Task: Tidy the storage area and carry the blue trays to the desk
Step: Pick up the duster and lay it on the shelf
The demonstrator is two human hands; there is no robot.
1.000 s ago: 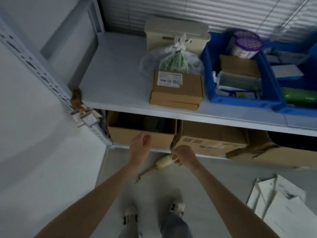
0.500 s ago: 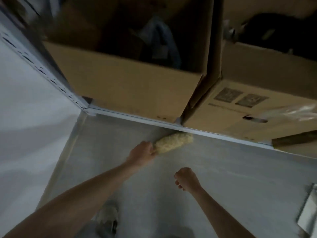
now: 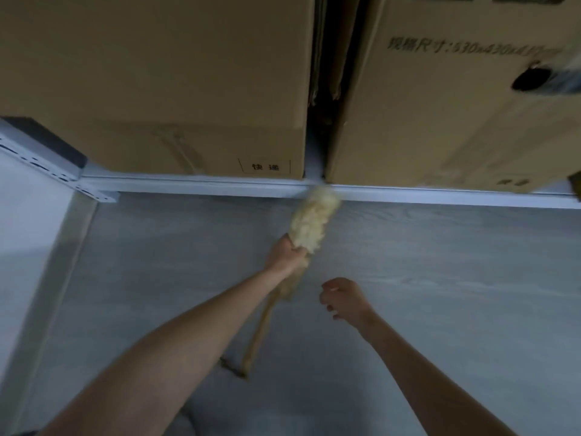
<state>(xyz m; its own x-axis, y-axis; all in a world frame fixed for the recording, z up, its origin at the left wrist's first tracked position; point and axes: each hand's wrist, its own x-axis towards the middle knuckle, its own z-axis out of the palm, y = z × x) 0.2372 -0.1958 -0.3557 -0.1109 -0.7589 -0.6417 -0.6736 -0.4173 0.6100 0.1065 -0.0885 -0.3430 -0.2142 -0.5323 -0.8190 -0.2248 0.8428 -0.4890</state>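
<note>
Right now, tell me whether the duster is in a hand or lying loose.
In a hand: the left hand grips the duster below its fluffy head.

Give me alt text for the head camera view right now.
A left hand grips a fluffy cream duster, its tip at the white shelf edge between two cardboard boxes. The right hand hangs empty, loosely curled, above the grey floor.

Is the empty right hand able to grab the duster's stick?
Probably yes. The right hand hangs open beside the duster, whose handle trails bare below the left hand, with nothing between.
</note>
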